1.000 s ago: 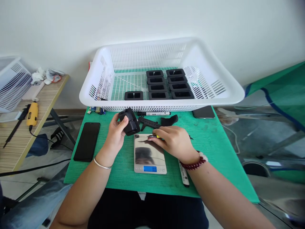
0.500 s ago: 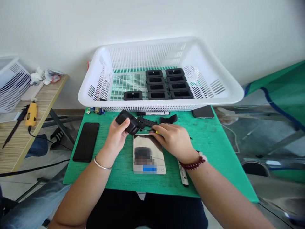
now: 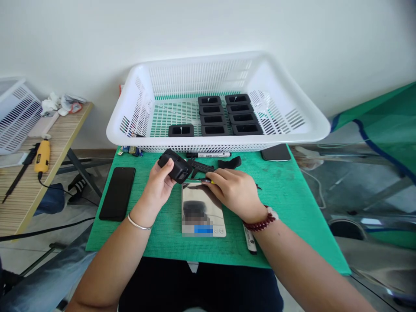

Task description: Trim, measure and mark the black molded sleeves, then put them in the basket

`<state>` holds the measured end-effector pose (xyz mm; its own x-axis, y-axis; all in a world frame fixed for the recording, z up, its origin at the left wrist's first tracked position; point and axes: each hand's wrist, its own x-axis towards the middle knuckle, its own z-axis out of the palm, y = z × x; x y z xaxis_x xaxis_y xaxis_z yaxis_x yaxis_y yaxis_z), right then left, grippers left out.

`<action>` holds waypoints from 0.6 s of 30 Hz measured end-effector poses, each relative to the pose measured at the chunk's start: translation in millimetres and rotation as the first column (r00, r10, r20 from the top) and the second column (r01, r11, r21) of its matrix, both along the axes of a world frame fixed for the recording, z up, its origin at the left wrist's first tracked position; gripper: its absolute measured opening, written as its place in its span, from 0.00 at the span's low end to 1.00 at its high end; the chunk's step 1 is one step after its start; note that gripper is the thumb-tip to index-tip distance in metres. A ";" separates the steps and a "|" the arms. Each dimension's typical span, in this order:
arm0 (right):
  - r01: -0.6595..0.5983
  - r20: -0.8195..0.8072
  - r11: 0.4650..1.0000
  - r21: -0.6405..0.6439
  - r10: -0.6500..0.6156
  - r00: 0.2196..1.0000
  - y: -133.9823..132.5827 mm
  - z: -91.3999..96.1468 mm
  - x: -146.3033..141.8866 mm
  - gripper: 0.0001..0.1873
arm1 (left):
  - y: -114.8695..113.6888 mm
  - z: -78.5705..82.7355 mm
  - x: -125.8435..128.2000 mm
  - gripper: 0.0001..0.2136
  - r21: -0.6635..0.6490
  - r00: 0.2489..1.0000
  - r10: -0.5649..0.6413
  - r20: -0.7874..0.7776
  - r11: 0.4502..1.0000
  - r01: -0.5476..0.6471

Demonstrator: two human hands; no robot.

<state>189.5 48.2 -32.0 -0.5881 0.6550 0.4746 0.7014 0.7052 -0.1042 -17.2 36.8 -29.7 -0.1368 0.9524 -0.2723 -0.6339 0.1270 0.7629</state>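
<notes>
My left hand point(image 3: 158, 181) is closed round a black plastic housing point(image 3: 175, 167), tilted, with my thumb on top. In my right hand point(image 3: 235, 193) is a slim tool point(image 3: 202, 180) with a thin metal shaft and a bit of yellow by the fingers. Its tip points at the housing's lower right end; whether it touches is hard to tell. Just behind lies a black caliper point(image 3: 202, 167), partly hidden by my right hand. Below both hands sits a pocket scale point(image 3: 204, 195) with a shiny, mirror-like top and blue display.
A white slotted basket point(image 3: 221, 141) holds several black frames point(image 3: 181, 130). On the green mat point(image 3: 279, 234) lie a black phone point(image 3: 117, 193), markers point(image 3: 211, 154), a black cloth-like piece point(image 3: 230, 163) and another dark device point(image 3: 276, 152). A side table point(image 3: 61, 147) holds a yellow tool point(image 3: 43, 157).
The right hand and tool have shifted very slightly, and more of the tool's shaft shows. The left hand keeps hold of the housing almost in the same place.
</notes>
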 end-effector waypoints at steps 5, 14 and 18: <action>0.191 -0.072 0.981 0.030 -0.188 0.979 12.6 -3.4 12.0 0.12 | -1.8 1.3 -0.9 0.19 0.006 0.997 -0.072 -0.026 0.997 0.072; 0.036 -0.070 0.999 0.016 -0.034 0.997 -0.9 0.8 -0.5 0.13 | -0.4 2.7 0.5 0.16 0.022 0.999 0.011 0.038 1.000 -0.012; 0.018 -0.040 1.000 0.002 -0.018 0.999 -0.9 -1.3 -2.7 0.13 | -1.9 6.0 2.4 0.17 0.004 0.999 -0.039 0.036 0.999 0.039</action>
